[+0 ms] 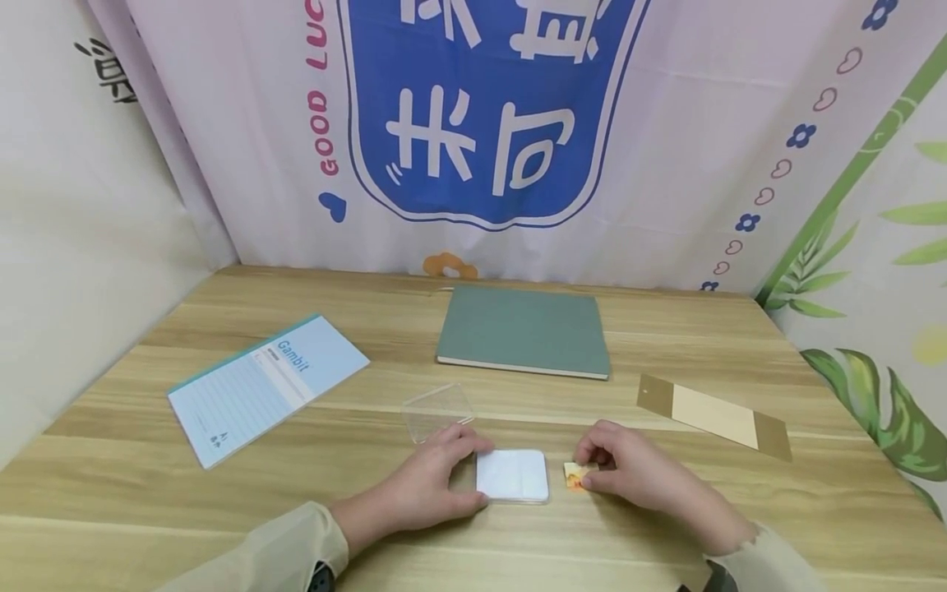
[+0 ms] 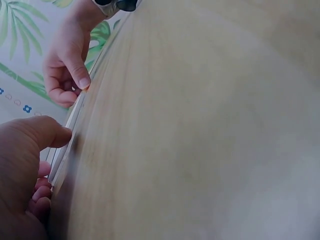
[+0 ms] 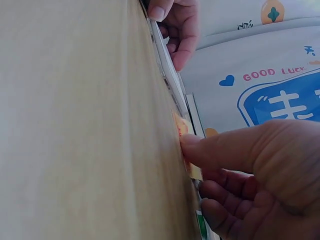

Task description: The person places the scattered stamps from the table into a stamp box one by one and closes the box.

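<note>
Just left of the table's middle, my left hand (image 1: 432, 483) holds the left edge of a flat white rounded-corner stack (image 1: 511, 475), thumb at the near corner and fingers at the far one. The stack seems to sit in a shallow clear tray; its layers are too small to tell. To its right, my right hand (image 1: 629, 467) pinches a small yellow-and-orange card (image 1: 574, 475) at the tabletop, a short way from the stack. In the right wrist view the thumb lies on the card (image 3: 196, 171). A clear plastic lid (image 1: 436, 409) lies beyond the left fingers.
A green hardcover notebook (image 1: 524, 331) lies at the back of the wooden table (image 1: 370, 567). To the left is a pale blue notepad (image 1: 268, 390). On the right lies a brown-ended cream strip (image 1: 713, 415). Printed curtains (image 1: 281, 230) stand behind and beside the table.
</note>
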Tool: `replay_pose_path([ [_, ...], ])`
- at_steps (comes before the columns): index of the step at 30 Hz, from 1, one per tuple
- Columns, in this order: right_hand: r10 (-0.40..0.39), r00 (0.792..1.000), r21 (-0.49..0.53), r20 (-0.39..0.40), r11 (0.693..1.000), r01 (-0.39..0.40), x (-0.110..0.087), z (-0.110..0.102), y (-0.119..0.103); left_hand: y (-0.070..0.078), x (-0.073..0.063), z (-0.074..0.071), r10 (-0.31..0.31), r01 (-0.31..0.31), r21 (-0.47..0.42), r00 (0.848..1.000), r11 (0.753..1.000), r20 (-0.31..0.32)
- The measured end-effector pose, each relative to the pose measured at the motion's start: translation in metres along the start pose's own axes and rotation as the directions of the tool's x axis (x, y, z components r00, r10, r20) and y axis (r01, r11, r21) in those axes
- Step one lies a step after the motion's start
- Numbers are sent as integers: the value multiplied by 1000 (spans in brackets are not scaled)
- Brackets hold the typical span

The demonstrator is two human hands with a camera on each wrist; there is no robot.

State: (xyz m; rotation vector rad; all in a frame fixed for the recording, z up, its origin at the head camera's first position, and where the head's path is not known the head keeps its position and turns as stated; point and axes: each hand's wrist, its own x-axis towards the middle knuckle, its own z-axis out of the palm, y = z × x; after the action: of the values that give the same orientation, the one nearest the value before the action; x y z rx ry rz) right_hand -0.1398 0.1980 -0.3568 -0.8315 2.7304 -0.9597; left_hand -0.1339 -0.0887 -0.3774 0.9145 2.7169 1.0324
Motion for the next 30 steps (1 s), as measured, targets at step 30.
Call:
replay_pose_path([
  [30, 154, 985, 374, 83, 911, -174, 4, 0, -7, -2, -4, 6, 46, -43, 52, 996, 998, -71],
])
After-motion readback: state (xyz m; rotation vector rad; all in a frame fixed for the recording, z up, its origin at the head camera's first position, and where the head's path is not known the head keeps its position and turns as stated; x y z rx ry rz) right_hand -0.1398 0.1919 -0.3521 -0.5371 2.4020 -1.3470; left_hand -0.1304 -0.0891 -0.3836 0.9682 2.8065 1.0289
